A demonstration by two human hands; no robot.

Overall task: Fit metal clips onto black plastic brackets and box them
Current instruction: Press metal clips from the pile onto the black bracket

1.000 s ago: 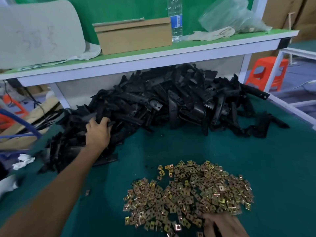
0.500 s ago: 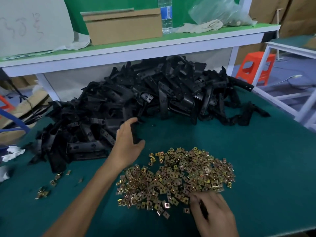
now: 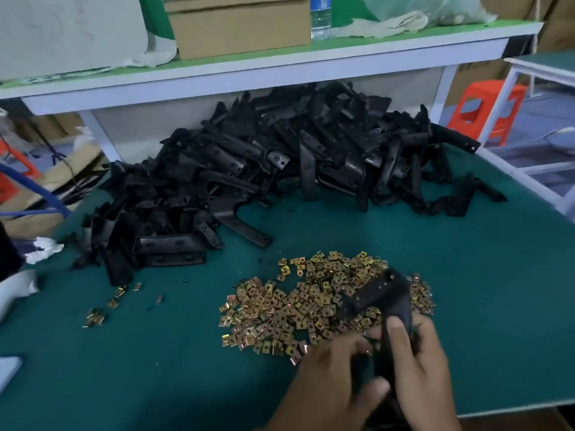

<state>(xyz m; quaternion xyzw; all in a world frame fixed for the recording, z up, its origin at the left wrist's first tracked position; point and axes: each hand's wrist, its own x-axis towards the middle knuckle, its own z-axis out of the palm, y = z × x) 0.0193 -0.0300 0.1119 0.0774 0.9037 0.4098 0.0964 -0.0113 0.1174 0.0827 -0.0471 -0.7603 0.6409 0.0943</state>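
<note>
One black plastic bracket is held over the near right side of the clip pile, its upper end pointing up and away from me. My left hand grips its lower part from the left, blurred by motion. From the right, my right hand holds it with the thumb laid on its face. A spread heap of gold-coloured metal clips lies on the green table. Behind it sits a large pile of black brackets.
A few stray clips lie at the near left. The white-edged shelf above the pile carries a cardboard box and a water bottle. An orange stool stands past the table's right edge.
My left hand left the bracket pile, carried a black bracket toward me, and met my right hand over the near side of the clips. The view dropped and moved closer.
</note>
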